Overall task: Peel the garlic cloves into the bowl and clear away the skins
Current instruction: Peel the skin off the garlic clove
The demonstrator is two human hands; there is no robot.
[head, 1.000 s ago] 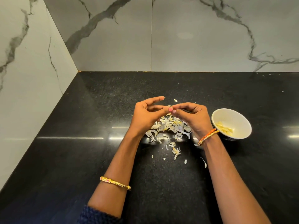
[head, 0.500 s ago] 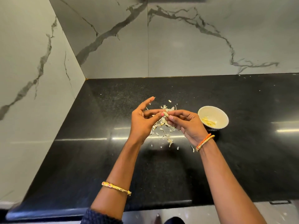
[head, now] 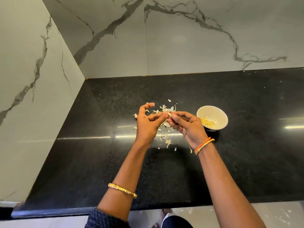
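The left hand (head: 147, 125) and the right hand (head: 187, 125) meet at their fingertips, and both pinch one small garlic clove (head: 169, 114) between them. The left pointer finger sticks up, curled. The garlic skins (head: 164, 129) lie on the black counter (head: 98, 162) under the fingers. The white bowl (head: 212, 118), with peeled garlic inside, sits just right of the right hand.

Glossy speckled black stone counter (head: 164, 170), papery garlic skins (head: 165, 109) (dry, flaky), glazed bowl (head: 220, 112)
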